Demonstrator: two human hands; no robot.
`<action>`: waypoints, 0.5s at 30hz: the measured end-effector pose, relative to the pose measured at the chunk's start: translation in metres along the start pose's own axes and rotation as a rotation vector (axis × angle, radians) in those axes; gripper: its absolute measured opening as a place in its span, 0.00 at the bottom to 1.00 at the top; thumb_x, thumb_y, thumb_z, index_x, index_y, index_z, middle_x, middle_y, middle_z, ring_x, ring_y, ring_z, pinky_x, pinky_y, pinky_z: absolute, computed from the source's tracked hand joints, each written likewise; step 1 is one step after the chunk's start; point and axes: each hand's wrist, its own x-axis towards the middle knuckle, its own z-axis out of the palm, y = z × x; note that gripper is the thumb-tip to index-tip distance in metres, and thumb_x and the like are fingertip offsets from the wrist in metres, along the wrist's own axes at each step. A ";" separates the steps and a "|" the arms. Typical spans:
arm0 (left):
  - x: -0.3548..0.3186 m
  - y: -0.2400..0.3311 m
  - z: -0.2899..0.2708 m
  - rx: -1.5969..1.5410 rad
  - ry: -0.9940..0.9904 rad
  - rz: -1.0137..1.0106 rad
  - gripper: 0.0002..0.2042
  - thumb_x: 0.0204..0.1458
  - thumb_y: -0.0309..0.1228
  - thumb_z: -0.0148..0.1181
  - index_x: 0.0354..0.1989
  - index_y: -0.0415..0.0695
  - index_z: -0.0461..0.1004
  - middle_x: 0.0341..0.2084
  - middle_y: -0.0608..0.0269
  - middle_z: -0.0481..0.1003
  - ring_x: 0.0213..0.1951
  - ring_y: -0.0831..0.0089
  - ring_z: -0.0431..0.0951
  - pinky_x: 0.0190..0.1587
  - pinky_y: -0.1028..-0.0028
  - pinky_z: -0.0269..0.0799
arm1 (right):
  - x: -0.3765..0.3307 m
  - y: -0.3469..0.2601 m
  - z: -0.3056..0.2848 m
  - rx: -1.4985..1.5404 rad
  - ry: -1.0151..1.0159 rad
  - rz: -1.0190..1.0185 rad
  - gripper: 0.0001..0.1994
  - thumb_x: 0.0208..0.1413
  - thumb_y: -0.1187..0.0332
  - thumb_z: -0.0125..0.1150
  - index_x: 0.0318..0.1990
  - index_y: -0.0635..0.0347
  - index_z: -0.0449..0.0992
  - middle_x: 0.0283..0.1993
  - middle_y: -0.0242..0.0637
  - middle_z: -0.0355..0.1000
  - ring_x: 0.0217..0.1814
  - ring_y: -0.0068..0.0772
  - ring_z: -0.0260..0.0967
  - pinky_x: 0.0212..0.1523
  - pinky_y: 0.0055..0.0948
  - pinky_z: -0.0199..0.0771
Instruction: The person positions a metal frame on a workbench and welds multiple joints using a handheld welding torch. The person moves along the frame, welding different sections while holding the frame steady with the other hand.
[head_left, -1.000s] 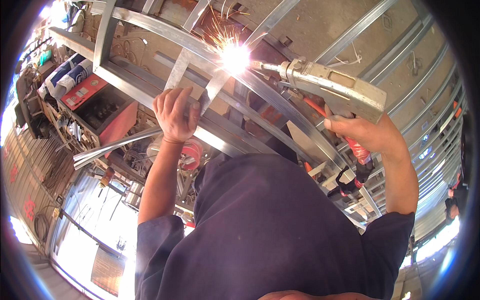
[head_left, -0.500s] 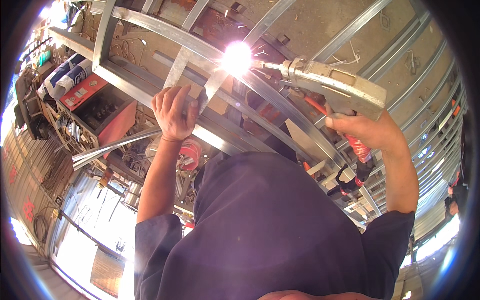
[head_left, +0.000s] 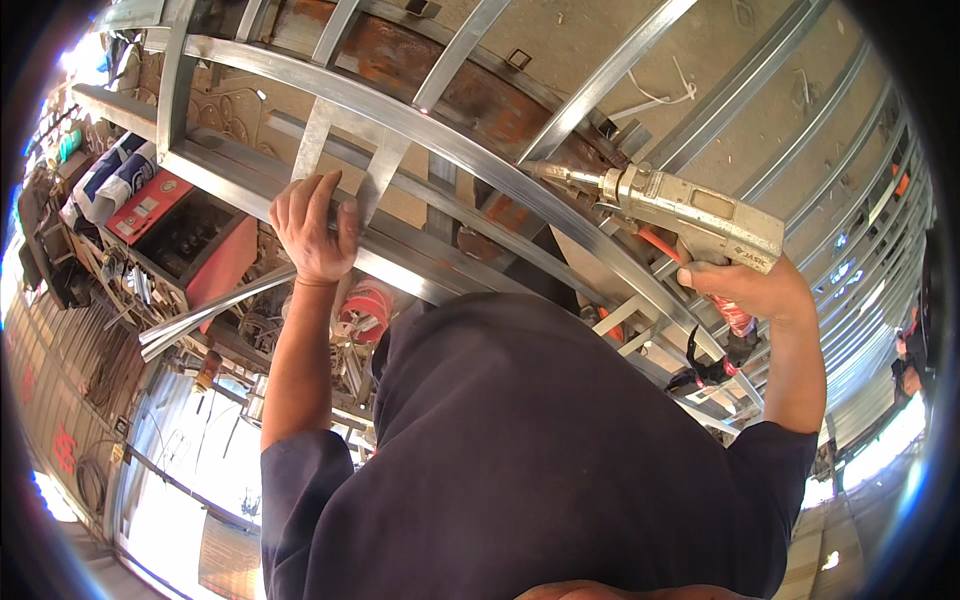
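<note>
A large frame of bright steel bars [head_left: 430, 130] fills the upper half of the view, its long rails bending toward the rim and its short cross-pieces set between them. Behind it, on the right, more steel lengths [head_left: 850, 250] lie in parallel rows. At the left edge stands a red machine [head_left: 205, 245] with sacks [head_left: 115, 175] beside it, and loose metal rods [head_left: 210, 315] jut out below the frame. The person's dark shirt [head_left: 540, 450] covers the lower middle of the picture.

The welding gun [head_left: 665, 205] — a pale metal body with a thin nozzle — lies across the frame's right part, its tip touching or just beside the long curved rail; which of the two cannot be told. No spark or glare shows at the tip. An orange hose [head_left: 660, 245] runs under the gun.

The right hand [head_left: 745, 290] is closed round the gun's grip, thumb on top. The left hand [head_left: 312, 228] is well apart from the gun, fingers curled over a lower rail of the frame, just beside a slanted flat cross-piece [head_left: 385, 175] — gripping the rail, palm against the metal.
</note>
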 end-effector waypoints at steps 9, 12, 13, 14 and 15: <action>0.001 0.002 0.000 -0.004 0.010 0.009 0.19 0.62 0.43 0.60 0.55 0.45 0.80 0.46 0.58 0.79 0.50 0.56 0.76 0.58 0.59 0.64 | -0.006 0.010 0.002 -0.087 0.016 -0.035 0.24 0.52 0.69 0.78 0.57 0.60 0.79 0.45 0.29 0.80 0.49 0.24 0.75 0.53 0.31 0.76; 0.002 0.004 0.000 -0.004 0.012 0.013 0.18 0.62 0.42 0.60 0.55 0.45 0.80 0.46 0.58 0.79 0.50 0.56 0.76 0.58 0.59 0.64 | -0.005 0.013 0.002 -0.066 0.005 -0.092 0.26 0.52 0.68 0.78 0.59 0.61 0.78 0.46 0.29 0.80 0.50 0.24 0.74 0.54 0.31 0.76; 0.002 0.004 0.000 -0.004 0.010 0.013 0.18 0.61 0.42 0.60 0.54 0.45 0.80 0.46 0.58 0.79 0.50 0.56 0.76 0.58 0.59 0.64 | -0.005 0.012 0.002 -0.056 0.001 -0.089 0.26 0.52 0.68 0.78 0.59 0.61 0.78 0.47 0.29 0.80 0.50 0.24 0.74 0.54 0.31 0.76; 0.002 0.004 0.000 -0.003 0.009 0.012 0.18 0.61 0.42 0.60 0.54 0.45 0.80 0.46 0.58 0.79 0.50 0.56 0.76 0.58 0.59 0.64 | -0.005 0.010 0.002 -0.046 -0.002 -0.085 0.27 0.52 0.68 0.78 0.60 0.61 0.77 0.47 0.29 0.80 0.51 0.24 0.74 0.54 0.31 0.76; 0.002 0.004 0.000 -0.003 0.008 0.011 0.18 0.61 0.41 0.60 0.54 0.45 0.80 0.46 0.58 0.79 0.50 0.56 0.76 0.58 0.59 0.64 | -0.005 0.008 0.002 -0.037 -0.005 -0.081 0.27 0.52 0.68 0.78 0.60 0.61 0.77 0.47 0.29 0.80 0.51 0.24 0.74 0.54 0.31 0.76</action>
